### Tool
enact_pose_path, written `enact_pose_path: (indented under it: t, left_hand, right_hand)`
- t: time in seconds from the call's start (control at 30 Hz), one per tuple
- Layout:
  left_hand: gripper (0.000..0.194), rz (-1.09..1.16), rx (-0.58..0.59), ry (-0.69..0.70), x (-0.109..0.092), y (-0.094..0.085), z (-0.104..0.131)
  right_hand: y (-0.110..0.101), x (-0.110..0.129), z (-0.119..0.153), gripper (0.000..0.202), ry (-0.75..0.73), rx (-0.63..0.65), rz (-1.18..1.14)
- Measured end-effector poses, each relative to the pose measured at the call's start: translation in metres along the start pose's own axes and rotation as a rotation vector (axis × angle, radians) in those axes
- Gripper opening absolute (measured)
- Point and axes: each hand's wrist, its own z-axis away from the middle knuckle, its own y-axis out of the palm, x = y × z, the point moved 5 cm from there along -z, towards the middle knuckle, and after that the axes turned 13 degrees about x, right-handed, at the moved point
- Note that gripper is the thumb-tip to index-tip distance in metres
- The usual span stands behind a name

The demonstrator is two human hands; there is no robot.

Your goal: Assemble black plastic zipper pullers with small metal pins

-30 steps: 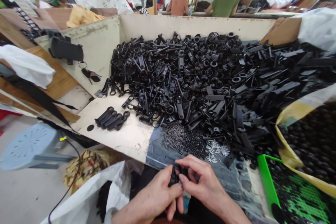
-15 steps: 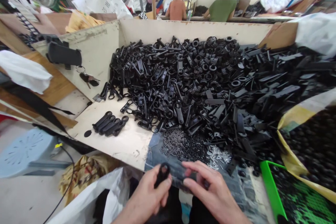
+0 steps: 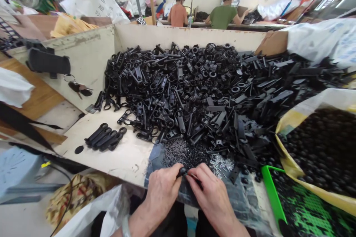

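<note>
My left hand (image 3: 164, 187) is closed around a black plastic part (image 3: 182, 172), whose rounded end pokes out between thumb and forefinger. Close against it, my right hand (image 3: 209, 187) pinches a thin dark piece (image 3: 197, 178), mostly covered by the fingers; whether it is joined to the left hand's part I cannot tell. Both hands are over the front edge of the bench, just before a heap of tiny dark pieces (image 3: 178, 152) and a scatter of silver pins (image 3: 221, 164). To the left, several black handles with ring ends (image 3: 104, 137) lie in a row.
A large pile of black plastic parts (image 3: 167, 92) fills the bench behind. At right stand a green tray (image 3: 274, 196) and a yellow-edged sack (image 3: 286, 159) of black balls. Keys (image 3: 79, 88) hang on the left panel. Two people (image 3: 226, 14) sit at the back.
My hands have come together, the right moving in to the left, and both are slightly higher. The ring end seen in my left hand has turned. The whole view has shifted rightward.
</note>
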Motion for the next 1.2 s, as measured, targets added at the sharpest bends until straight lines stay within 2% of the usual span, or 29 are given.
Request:
enact_pose_path:
  t: [0.13,0.27,0.47,0.6,0.73,0.87,1.1,1.2]
  left_hand:
    - [0.029,-0.042,0.019,0.051,-0.001,0.000,-0.003]
    - [0.020,-0.054,0.004,0.061,0.003,0.000,-0.005]
    - [0.020,-0.090,-0.030,0.058,0.018,-0.002,0.006]
    - [0.023,-0.121,-0.010,0.072,0.021,-0.006,0.012]
    - [0.025,-0.113,0.008,0.075,0.020,-0.009,0.013]
    - [0.022,-0.076,-0.011,0.012,0.025,-0.010,0.011]
    - [0.022,-0.024,-0.041,0.001,0.031,-0.005,0.008]
    - [0.020,0.043,-0.061,0.000,0.030,-0.010,0.010]
  right_hand:
    - [0.007,-0.001,-0.002,0.048,0.007,-0.022,0.097]
    - [0.006,0.001,-0.004,0.050,0.006,-0.020,0.110]
    - [0.007,0.007,-0.009,0.048,0.034,-0.012,0.159]
    - [0.007,0.008,-0.012,0.048,0.021,-0.013,0.165]
    - [0.006,0.009,-0.010,0.045,-0.005,-0.005,0.126]
    - [0.011,0.013,-0.009,0.041,-0.038,0.012,0.075]
    - [0.024,0.018,-0.018,0.035,-0.075,0.024,0.152]
    - [0.019,0.018,-0.019,0.027,-0.069,0.034,0.055]
